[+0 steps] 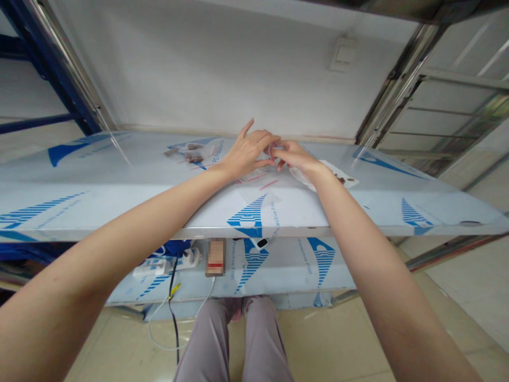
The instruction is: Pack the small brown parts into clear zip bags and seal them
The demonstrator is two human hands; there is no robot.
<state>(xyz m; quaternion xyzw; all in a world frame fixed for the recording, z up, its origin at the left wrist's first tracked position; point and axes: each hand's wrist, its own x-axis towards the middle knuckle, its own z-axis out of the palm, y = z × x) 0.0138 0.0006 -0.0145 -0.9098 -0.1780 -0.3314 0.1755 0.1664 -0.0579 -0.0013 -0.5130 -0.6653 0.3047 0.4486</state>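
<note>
Close to the wall, my two hands meet over the film-covered shelf (199, 204). Between them is a small clear zip bag (272, 150) with a reddish edge, partly covered by fingers. My left hand (250, 150) grips it from the left, thumb below and index raised. From the right, the bent fingers of my right hand (293, 157) close on the bag's edge. Flat clear bags with red lines (269, 185) lie just below my hands. Under my right wrist is a white sheet or bag (352, 182) with small brown pieces on it, partly hidden.
Left of my hands lie clear bags with brown pieces (193, 158). A lower shelf (282, 276) carries a power strip (186, 259), cables, a phone-like object (215, 258) and a small white device (260, 243). Metal posts (392, 90) and blue bars (51, 63) flank the shelf.
</note>
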